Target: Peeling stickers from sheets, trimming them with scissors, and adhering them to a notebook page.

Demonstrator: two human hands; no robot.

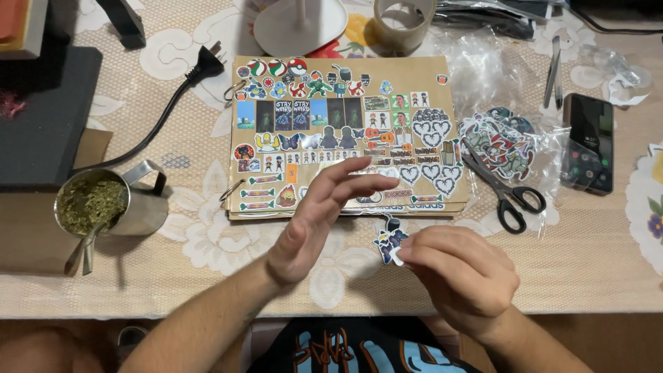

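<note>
Head view looks down at a tabletop [594, 276] under a lace-patterned cloth. The right hand [461, 276] is curled at about 5 o'clock, fingertips pinching a small dark-blue sticker [390, 243] by its lower edge; the sticker sits just in front of the sticker board, at its near edge. The left hand [324, 214] is open, fingers spread and slack, holding nothing, hovering at centre over the near edge of the brown sticker board [345, 131]; whether it touches the board is hard to tell. The board, full of small colourful stickers with two metal rings on its left side, lies at 12 o'clock from the hands. Black-handled scissors [501, 186] lie at 3 o'clock of the board, beside a loose pile of stickers [498, 146] on clear plastic. A dark phone [588, 141] lies further out at 2 o'clock. A metal cup [110, 204] of green herb with a metal straw stands at 9 o'clock. A tape roll [404, 21] sits at 12 o'clock, top edge.
</note>
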